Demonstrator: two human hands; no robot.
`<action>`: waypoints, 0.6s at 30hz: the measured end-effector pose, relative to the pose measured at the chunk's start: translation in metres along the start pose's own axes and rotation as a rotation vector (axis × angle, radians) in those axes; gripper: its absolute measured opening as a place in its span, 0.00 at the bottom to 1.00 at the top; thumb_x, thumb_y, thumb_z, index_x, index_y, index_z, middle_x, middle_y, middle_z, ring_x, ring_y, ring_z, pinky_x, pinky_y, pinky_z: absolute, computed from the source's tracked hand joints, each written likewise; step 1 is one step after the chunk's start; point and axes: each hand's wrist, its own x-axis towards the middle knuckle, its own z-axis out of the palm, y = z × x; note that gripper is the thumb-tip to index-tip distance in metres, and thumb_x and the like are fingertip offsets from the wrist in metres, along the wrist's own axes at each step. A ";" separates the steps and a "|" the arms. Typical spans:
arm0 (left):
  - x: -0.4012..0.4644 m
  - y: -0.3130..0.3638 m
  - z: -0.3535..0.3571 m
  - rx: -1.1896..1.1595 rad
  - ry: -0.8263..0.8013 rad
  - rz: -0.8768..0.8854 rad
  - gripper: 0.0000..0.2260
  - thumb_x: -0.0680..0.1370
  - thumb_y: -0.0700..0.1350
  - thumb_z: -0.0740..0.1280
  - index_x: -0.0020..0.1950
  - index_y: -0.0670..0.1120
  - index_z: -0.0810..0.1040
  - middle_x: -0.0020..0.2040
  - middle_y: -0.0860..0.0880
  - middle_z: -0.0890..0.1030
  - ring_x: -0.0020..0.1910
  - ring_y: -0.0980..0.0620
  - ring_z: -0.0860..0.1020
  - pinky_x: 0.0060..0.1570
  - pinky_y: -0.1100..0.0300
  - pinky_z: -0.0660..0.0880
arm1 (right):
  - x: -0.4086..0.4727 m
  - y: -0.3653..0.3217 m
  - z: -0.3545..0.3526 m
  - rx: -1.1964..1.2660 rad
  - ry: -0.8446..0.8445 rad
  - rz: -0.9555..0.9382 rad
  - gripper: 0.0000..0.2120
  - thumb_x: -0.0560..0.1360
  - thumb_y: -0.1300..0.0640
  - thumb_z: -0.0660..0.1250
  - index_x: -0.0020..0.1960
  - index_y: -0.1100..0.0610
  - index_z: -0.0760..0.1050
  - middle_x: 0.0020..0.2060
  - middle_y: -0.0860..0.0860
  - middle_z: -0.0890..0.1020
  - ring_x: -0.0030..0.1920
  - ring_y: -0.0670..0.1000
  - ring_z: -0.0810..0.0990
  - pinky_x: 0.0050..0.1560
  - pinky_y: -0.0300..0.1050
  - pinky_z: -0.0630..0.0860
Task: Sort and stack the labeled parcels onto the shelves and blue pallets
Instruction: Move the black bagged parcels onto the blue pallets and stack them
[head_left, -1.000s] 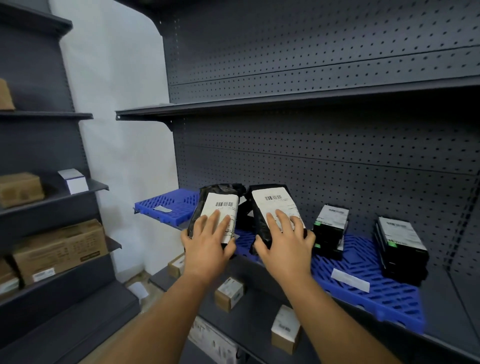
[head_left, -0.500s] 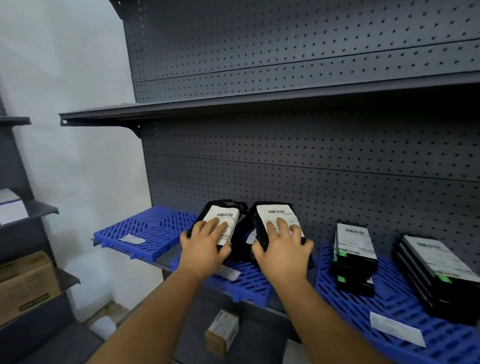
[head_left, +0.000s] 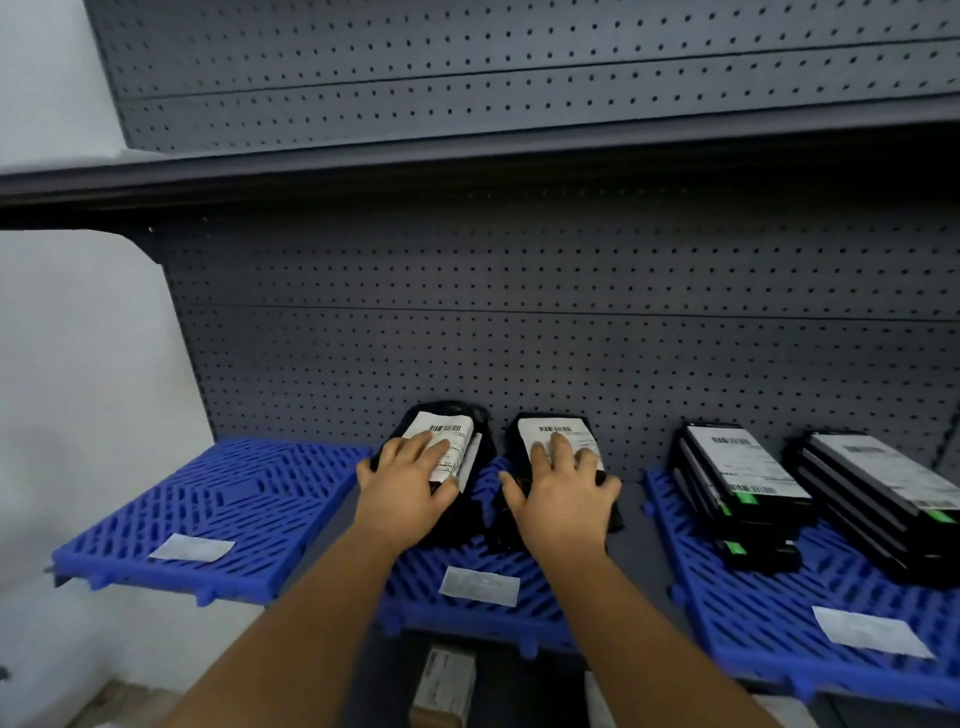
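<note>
Left hand (head_left: 410, 480), right hand (head_left: 563, 488): fingers flat, pressing 2 black parcels (head_left: 550, 447) onto middle blue pallet (head_left: 415, 577). Advice: square edges against pegboard (head_left: 519, 353), labels up, then release.

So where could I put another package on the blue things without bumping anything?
The left blue pallet is the roomiest: only a flat paper slip near its front. The middle pallet is crowded; the left hand and right hand press two black parcels there. The right pallet has two stacks, leaving its front strip around a slip.
</note>
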 end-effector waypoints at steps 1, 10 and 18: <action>0.003 -0.002 0.004 -0.014 -0.004 0.008 0.24 0.80 0.59 0.57 0.75 0.58 0.62 0.77 0.57 0.59 0.74 0.53 0.54 0.70 0.41 0.52 | 0.002 -0.001 0.003 -0.009 -0.013 0.004 0.33 0.78 0.32 0.46 0.76 0.50 0.58 0.76 0.50 0.58 0.72 0.58 0.58 0.64 0.65 0.62; 0.015 -0.006 0.011 -0.018 0.128 0.105 0.36 0.71 0.71 0.44 0.76 0.58 0.61 0.78 0.55 0.57 0.77 0.52 0.52 0.71 0.39 0.41 | 0.006 0.006 0.008 -0.055 -0.028 0.001 0.41 0.72 0.24 0.39 0.77 0.46 0.52 0.78 0.51 0.53 0.76 0.59 0.50 0.69 0.72 0.47; -0.030 0.022 -0.001 0.001 0.202 0.286 0.31 0.76 0.68 0.51 0.77 0.58 0.58 0.78 0.54 0.58 0.77 0.51 0.53 0.74 0.40 0.42 | -0.033 0.039 -0.004 0.080 0.130 -0.262 0.34 0.74 0.30 0.50 0.73 0.47 0.65 0.73 0.51 0.66 0.75 0.58 0.59 0.72 0.71 0.48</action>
